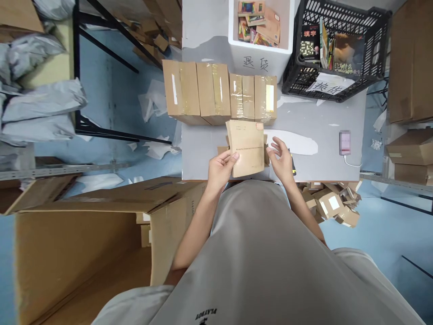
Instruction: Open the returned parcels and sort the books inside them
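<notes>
My left hand [221, 169] grips a tan paper-covered notebook [248, 151] by its lower left edge, thumb on the front cover. The notebook is tilted up, with small print across its middle. Just off its right edge, my right hand [280, 155] has its fingers apart and holds nothing. Behind the notebook, pieces of a cardboard box [222, 149] show on both sides; most of that box is hidden. A black and yellow tool [293, 166] lies partly covered by my right wrist, its kind unclear.
Taped cartons [213, 90] stand in a row at the table's back left. Behind are a white foam box [260, 56] of booklets and a black crate [334, 85] of books. A phone [345, 142] on a cable lies right. A large open carton [81, 253] stands at lower left.
</notes>
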`<state>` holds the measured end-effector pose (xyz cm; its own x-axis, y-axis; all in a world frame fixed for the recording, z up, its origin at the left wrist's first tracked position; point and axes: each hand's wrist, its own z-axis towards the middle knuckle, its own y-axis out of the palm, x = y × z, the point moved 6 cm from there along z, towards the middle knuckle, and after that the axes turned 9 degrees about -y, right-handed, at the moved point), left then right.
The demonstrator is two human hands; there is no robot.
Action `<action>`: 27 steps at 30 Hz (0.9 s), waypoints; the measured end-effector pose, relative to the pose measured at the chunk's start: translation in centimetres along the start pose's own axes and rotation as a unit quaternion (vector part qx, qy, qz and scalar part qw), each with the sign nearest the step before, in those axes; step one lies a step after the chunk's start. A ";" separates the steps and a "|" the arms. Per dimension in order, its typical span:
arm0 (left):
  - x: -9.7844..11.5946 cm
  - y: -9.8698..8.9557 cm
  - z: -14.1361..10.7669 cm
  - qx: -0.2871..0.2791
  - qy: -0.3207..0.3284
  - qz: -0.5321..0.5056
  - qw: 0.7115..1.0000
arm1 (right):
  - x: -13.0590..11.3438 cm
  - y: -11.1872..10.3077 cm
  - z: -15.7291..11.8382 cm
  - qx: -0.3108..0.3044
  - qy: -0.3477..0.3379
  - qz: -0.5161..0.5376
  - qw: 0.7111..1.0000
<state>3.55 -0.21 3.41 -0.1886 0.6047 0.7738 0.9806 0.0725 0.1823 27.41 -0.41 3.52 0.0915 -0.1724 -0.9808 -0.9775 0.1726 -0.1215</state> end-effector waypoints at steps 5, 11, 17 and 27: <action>0.6 0.8 -0.7 0.061 0.065 0.030 0.996 | -1.3 3.0 -2.1 -0.091 0.023 0.036 0.995; 1.3 4.1 -3.4 0.037 0.114 0.115 0.986 | -2.7 5.0 -2.7 -0.091 0.030 0.043 0.994; 2.9 2.1 -2.3 0.049 0.137 0.142 0.979 | -1.9 2.4 -0.5 -0.096 0.037 0.107 0.989; 1.7 -0.8 1.7 -0.075 0.012 0.079 0.994 | -1.1 1.8 -0.8 -0.141 0.082 0.156 0.974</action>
<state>2.59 2.07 3.53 -0.0351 0.5792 0.8144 0.9793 -0.1427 0.1437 25.40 -0.67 4.46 -0.2267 -0.3102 -0.9232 -0.9684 -0.0290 0.2475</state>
